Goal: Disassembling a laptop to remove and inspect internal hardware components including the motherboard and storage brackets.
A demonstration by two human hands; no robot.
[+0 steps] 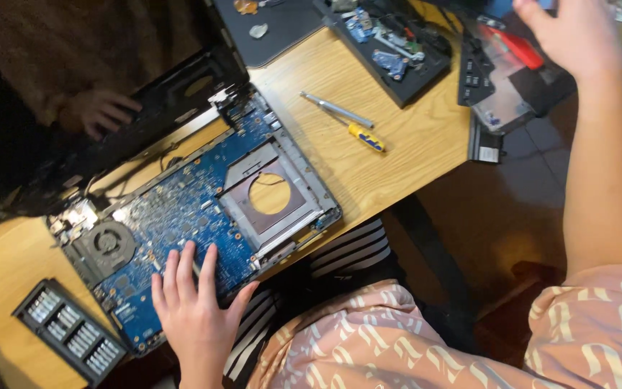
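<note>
Two hands out, opened laptop lying on the bench.
Left hand flat on its blue board, fingers spread, holding nothing; right hand raised far off, grip unclear.

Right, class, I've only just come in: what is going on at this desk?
A person sits at a wooden desk with an opened laptop in front of them, its blue circuit board and cooling fan exposed. The left hand lies flat on the board's near edge. The right hand is raised near a tray of parts at the far side. A screwdriver lies on the desk, and a case of bits sits at the left. Another person's hand rests on the laptop's lid.
</note>
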